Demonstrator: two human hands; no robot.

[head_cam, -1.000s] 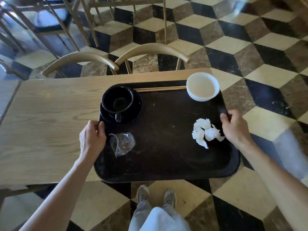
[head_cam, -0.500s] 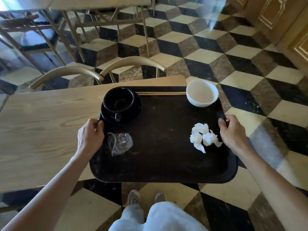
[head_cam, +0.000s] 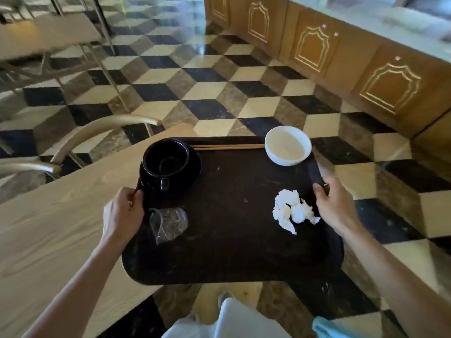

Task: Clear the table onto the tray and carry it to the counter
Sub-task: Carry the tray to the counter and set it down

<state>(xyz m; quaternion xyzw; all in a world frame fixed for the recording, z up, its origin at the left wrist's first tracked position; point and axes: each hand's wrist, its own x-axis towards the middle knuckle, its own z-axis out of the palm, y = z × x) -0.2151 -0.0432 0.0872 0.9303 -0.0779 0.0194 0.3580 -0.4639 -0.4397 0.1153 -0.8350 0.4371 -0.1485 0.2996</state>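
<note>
Two hands grip a dark tray (head_cam: 231, 240) by its side rims: the left hand (head_cam: 122, 215) is clamped on the left rim, the right hand (head_cam: 334, 206) on the right rim, thumbs on top. The tray's left part overlaps the near right corner of a wooden table (head_cam: 48, 228); its right part is over the chequered floor (head_cam: 207, 93). On the tray: a black cup (head_cam: 166, 159) on a black saucer (head_cam: 192, 167) at far left, chopsticks (head_cam: 227, 146) along the far edge, a white bowl (head_cam: 288, 145) at far right, crumpled tissue (head_cam: 291, 211) just beside the right hand, a clear plastic wrapper (head_cam: 168, 224) just beside the left hand. A wooden counter (head_cam: 341, 57) with panelled fronts stands far right
</note>
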